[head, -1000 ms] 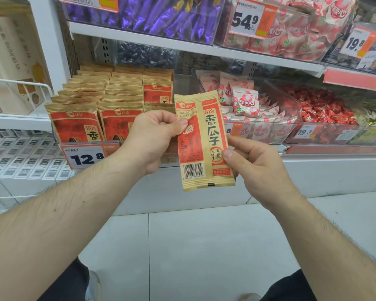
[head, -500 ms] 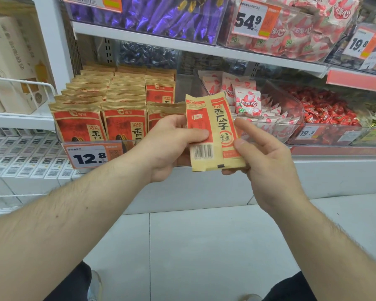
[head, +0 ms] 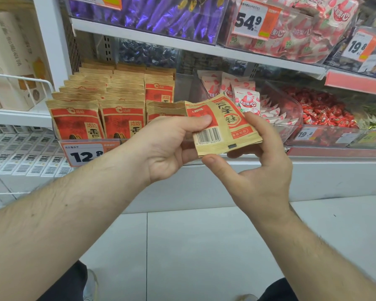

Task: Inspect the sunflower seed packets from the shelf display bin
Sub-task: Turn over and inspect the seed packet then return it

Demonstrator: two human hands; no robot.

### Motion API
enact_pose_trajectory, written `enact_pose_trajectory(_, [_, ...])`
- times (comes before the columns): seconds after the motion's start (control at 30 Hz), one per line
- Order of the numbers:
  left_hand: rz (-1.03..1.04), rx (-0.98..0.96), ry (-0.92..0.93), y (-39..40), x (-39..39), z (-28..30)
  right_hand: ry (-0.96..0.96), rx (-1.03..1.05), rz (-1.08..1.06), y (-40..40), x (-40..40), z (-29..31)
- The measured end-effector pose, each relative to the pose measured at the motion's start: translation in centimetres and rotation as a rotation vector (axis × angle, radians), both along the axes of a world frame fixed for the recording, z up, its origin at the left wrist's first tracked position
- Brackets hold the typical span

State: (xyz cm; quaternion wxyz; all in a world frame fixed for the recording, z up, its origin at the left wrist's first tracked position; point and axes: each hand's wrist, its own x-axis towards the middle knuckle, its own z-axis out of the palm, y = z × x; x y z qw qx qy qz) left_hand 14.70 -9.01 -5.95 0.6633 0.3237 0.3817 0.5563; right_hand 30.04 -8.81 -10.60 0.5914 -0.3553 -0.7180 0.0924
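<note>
Since half a second ago the held sunflower seed packet (head: 223, 129) has tipped from nearly upright to lying tilted back, its barcode face turned up toward the camera, and the right thumb has moved under its lower edge. At the left of the frame a white wire rack (head: 20, 83) fronts beige cartons. Right of it the shelf display bin (head: 113, 101) holds rows of upright tan-and-red seed packets behind a price tag (head: 85, 154) reading 12.8. At centre the left hand (head: 165, 146) pinches the packet's left side, thumb lying across its red panel above the barcode, fingers hidden behind. The packet sits mid-frame, in front of the bin's right end. The right hand (head: 256, 170) grips its right side, fingers curled round the far edge and thumb tip touching the bottom edge. Further right a clear bin (head: 291, 118) holds pink-and-white sachets, then red wrapped candies (head: 326, 111).
</note>
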Motion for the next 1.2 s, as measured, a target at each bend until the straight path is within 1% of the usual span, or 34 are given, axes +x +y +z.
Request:
enact_pose_trajectory(0.3, [-0.007, -0.011, 0.026, 0.0, -0.4, 0.1, -0.008, 0.097, 0.059, 0.4, 0.3, -0.2])
enact_pose_trajectory(0.5, [0.0, -0.021, 0.05, 0.2, -0.5, 0.0, 0.002, 0.119, 0.086, 0.6, 0.5, -0.3])
enact_pose_trajectory(0.63, [-0.006, -0.025, 0.055, 0.4, -0.5, -0.2, -0.017, 0.148, 0.066, 0.7, 0.6, -0.5])
enact_pose_trajectory(0.83, [-0.042, 0.014, 0.075, 1.0, -0.8, -0.9, -0.008, 0.138, 0.079, 0.7, 0.7, -0.9])
enact_pose_trajectory(0.9, [-0.055, 0.047, 0.081, 1.3, -1.0, -1.3, 0.032, 0.083, 0.151, 0.6, 0.7, -0.9])
enact_pose_trajectory(1.0, [-0.111, 0.075, 0.079, 1.6, -1.4, -2.1, 0.192, -0.125, 0.314, 0.1, 0.3, -0.5])
enact_pose_trajectory(1.03, [-0.142, 0.077, 0.076, 1.7, -1.5, -2.4, 0.227, -0.178, 0.339, 0.1, 0.2, -0.5])
enact_pose_trajectory(1.1, [-0.192, 0.088, 0.086, 1.7, -1.5, -2.8, 0.23, -0.238, 0.342, 0.2, -0.1, -0.4])
enact_pose_trajectory(1.2, [-0.229, 0.123, 0.155, 1.7, -1.4, -3.1, 0.176, -0.287, 0.35, 0.3, -0.1, -0.4])
